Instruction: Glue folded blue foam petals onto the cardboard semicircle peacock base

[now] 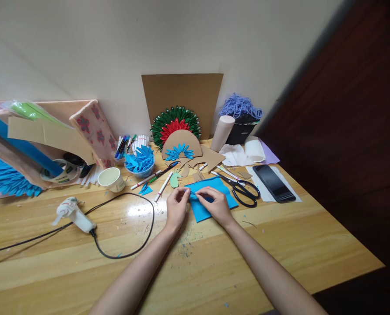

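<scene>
My left hand (177,205) and my right hand (216,204) meet at the fingertips, pinching a small blue felt piece (192,195) between them. Its exact shape is mostly covered by my fingers. Under my right hand lies a blue felt sheet (204,213) flat on the table. Black-handled scissors (244,192) rest against the sheet's right side. Beyond my hands stands a cardboard half-disc (181,138) with a fan of blue petals (179,152) at its base. A bowl of blue felt pieces (140,162) is to the left.
A white glue gun (75,213) with a looping black cord (153,218) lies left, near a paper cup (111,180). At right are a phone (273,183) and a paper roll (254,149). Markers (163,187) and cardboard scraps (208,156) are scattered behind my hands.
</scene>
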`<action>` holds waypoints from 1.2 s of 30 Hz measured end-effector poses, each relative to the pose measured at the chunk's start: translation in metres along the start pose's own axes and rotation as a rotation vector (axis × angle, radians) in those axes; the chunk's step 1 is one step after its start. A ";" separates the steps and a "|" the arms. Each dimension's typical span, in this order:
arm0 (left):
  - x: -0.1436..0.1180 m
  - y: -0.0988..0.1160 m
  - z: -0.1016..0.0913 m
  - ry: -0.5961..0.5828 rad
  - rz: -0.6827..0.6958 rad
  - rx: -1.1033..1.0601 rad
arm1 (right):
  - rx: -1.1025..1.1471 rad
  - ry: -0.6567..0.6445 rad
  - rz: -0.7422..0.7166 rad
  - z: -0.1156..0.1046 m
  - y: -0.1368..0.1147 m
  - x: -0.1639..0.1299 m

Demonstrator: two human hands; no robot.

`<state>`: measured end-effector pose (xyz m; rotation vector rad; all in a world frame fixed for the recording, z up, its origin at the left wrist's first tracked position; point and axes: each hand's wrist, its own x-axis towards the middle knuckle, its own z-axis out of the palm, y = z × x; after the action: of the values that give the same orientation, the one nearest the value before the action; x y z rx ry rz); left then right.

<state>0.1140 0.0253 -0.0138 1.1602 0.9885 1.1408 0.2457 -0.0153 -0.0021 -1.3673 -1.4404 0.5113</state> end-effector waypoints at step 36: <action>0.000 -0.002 0.000 -0.072 0.011 0.061 | -0.039 0.002 -0.058 -0.001 0.004 -0.001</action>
<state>0.1142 0.0253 -0.0161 1.2488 0.9680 1.0764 0.2487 -0.0152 -0.0056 -1.3528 -1.4907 0.4464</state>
